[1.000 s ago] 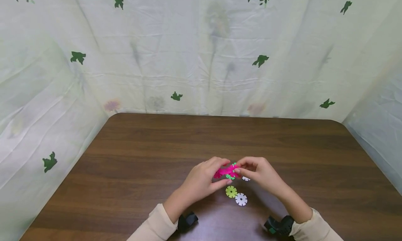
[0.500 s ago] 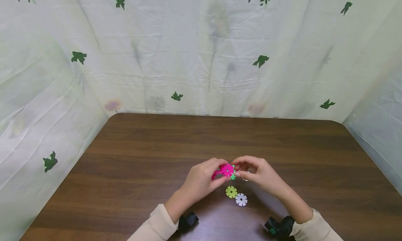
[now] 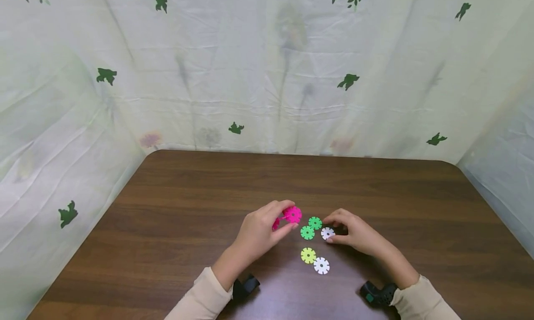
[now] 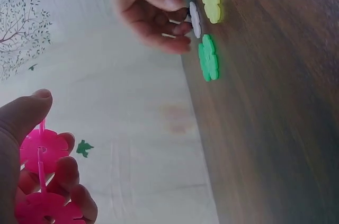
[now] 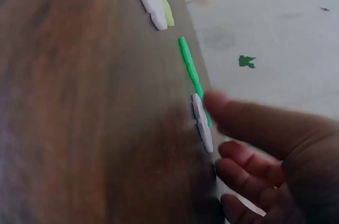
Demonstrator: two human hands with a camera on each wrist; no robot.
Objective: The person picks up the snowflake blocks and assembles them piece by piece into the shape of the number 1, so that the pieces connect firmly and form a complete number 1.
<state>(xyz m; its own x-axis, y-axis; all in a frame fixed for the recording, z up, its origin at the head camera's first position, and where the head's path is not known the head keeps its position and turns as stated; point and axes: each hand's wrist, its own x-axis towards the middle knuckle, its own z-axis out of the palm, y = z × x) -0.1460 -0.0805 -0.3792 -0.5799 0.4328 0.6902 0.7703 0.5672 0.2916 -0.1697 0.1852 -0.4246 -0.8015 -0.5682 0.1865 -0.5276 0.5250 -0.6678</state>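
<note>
Pink, aloft: So that its slots stay reachable, it seems, a bright pink cluster of notched plastic discs (image 3: pixel 294 211) is held above the brown wood-grain table (image 3: pixel 200 204) by the left hand (image 3: pixel 258 228). At least two round discs, with a thin edge-on pink piece between them, are shown in the left wrist view.

Left grip: The pink cluster is pinched between thumb and curled fingers, with one round face exposed.

White, within reach: A flat white notched plastic disc (image 3: pixel 326 234) is laid on the table, between the thumb and fingertips of the right hand (image 3: pixel 354 232).

Right grip: Thumb and fingers are parted about as wide as the disc; whether its rim is touched cannot be told. An edge approach is probably favoured because so thin a disc offers little else to be grasped.

Green pair: Two flat green notched plastic discs (image 3: pixel 307 236) are set edge to edge between the hands, easily reached, as judged, from either side.

Nearer pair: A lime-yellow notched plastic disc (image 3: pixel 308 259) and a second white one (image 3: pixel 321 270) are placed rim to rim, closer to the person and apart from both hands.

Arm pose: Both forearms, in cream fabric sleeves (image 3: pixel 210 292), are angled inward; the left hand is raised, while the right is held low beside the tabletop.
</note>
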